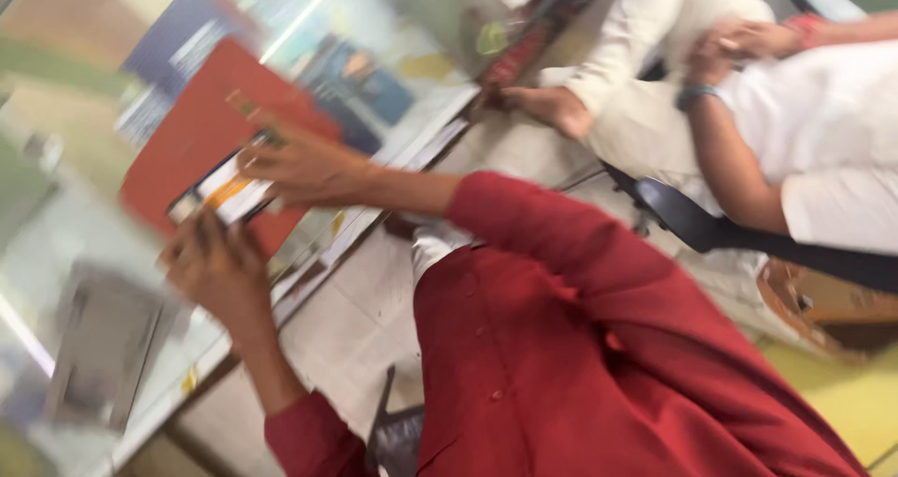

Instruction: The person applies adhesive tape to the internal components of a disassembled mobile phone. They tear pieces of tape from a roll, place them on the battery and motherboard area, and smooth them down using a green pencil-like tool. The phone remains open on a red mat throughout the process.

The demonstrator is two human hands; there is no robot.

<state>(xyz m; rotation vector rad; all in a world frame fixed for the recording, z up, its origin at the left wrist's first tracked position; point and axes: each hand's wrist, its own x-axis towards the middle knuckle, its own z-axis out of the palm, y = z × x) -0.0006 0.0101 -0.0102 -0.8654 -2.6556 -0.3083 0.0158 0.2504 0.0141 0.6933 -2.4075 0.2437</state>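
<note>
Nearest you is your own red shirt [561, 365], filling the lower frame. Beyond it, the small white-and-orange packet [223, 193] lies over the red folder [192, 131] on the glass-topped table [65, 243]. The packet's long axis runs from your left hand [217, 269] up towards your right hand [301, 166]. Your right hand is closed on the packet's far end, fingers laid across it. Your left hand sits just beneath the near end with its fingers curled upward, but blur hides whether it grips or only touches. Both hands are about equally close to it. Well apart, another person in white [823, 131] sits on a dark chair [692, 220].
</note>
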